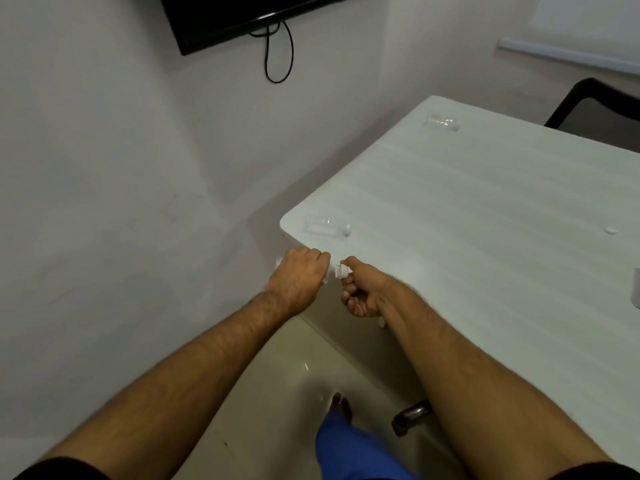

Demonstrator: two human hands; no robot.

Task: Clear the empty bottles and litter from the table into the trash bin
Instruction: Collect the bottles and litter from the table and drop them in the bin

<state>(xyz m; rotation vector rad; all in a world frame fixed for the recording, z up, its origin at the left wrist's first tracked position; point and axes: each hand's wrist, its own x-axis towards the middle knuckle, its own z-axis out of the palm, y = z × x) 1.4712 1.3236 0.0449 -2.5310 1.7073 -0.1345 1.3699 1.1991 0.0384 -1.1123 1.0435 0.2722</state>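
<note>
A small clear plastic bottle [334, 270] is held level in the air just off the near left corner of the white table [485, 220]. My left hand [298, 277] is wrapped around its body and hides most of it. My right hand [356, 289] pinches the white cap end with thumb and fingers. A second clear bottle [327, 226] lies on its side at the table's near left corner. A third clear bottle [442, 122] lies at the far corner. A small white cap or scrap [611, 230] rests on the table to the right.
A black chair [595, 105] stands behind the table's far side. A dark screen [242, 15] with a hanging cable is on the wall. Something clear shows at the right frame edge [636, 289]. My blue-clad leg [349, 448] and a chair foot [410, 415] are on the tiled floor.
</note>
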